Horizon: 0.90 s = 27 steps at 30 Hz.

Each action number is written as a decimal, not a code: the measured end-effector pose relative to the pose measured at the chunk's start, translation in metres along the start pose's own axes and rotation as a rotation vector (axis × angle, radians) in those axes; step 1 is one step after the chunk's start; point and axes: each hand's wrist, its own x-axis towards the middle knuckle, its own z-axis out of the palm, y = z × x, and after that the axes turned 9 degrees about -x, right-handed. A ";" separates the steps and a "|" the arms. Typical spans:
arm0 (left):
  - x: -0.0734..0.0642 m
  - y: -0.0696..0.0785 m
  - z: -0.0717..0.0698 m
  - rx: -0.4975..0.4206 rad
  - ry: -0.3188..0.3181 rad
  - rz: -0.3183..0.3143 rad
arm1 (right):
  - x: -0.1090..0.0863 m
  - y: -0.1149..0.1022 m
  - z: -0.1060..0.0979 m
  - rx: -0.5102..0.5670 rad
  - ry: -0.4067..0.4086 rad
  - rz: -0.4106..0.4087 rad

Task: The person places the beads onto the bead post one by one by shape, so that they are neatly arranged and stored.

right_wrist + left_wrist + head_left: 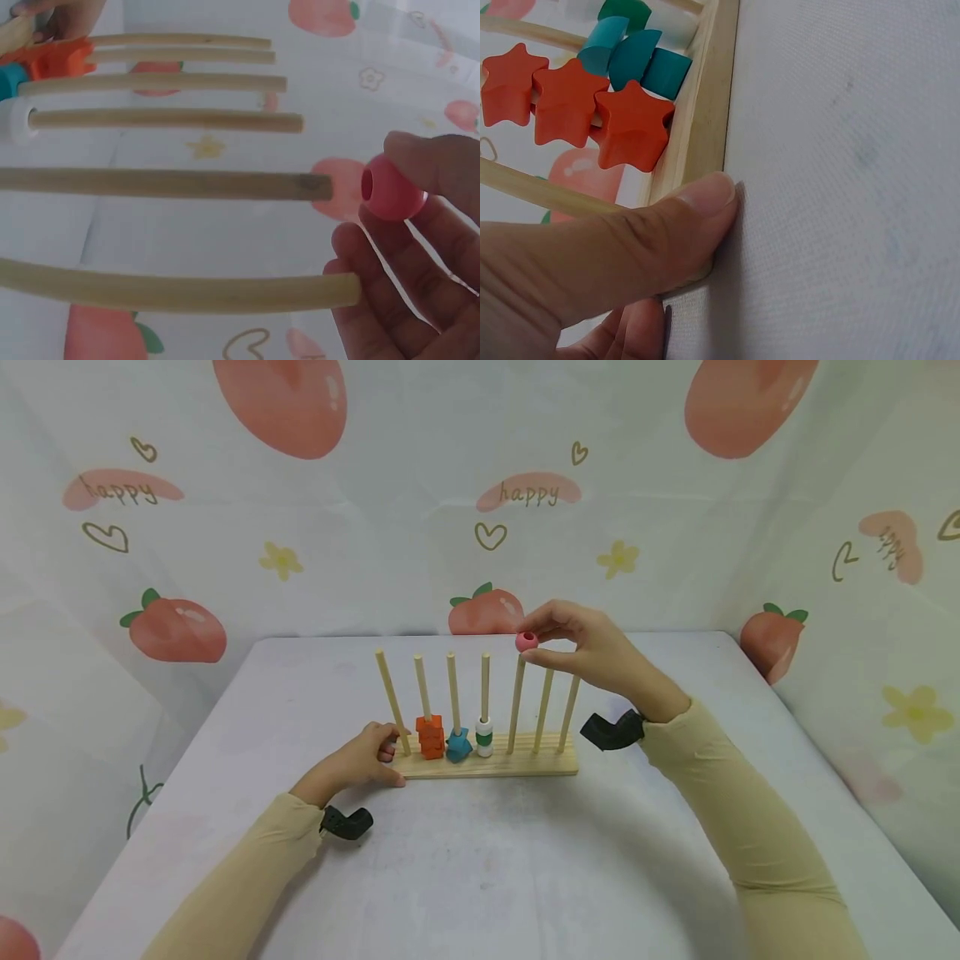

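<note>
My right hand point(588, 643) pinches a round pink bead point(527, 642) between thumb and fingertips. In the right wrist view the bead point(391, 189) has its hole facing the tip of a bare wooden peg point(300, 186), a small gap apart. My left hand point(360, 760) grips the left end of the wooden peg board point(525, 766), thumb point(705, 196) along its front edge and fingers behind. Orange star blocks point(431, 737) are stacked on the second peg from the left. Blue blocks point(459, 745) sit on the third, and white and green rounds point(484, 739) on the fourth.
Several upright pegs rise from the board; the leftmost peg point(392, 697) and those on the right side are bare. A white cloth point(480, 860) covers the table. Behind it hangs a printed curtain point(420, 527) with peaches and flowers. Each wrist carries a black mount point(615, 731).
</note>
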 end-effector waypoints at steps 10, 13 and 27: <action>-0.001 0.003 0.002 -0.019 0.002 -0.013 | 0.005 0.008 0.001 -0.054 -0.078 -0.011; -0.002 0.003 0.001 -0.018 0.001 -0.009 | 0.005 0.008 0.001 -0.055 -0.105 -0.001; -0.001 0.000 0.001 -0.022 0.007 -0.012 | 0.005 0.005 0.000 -0.061 -0.139 0.038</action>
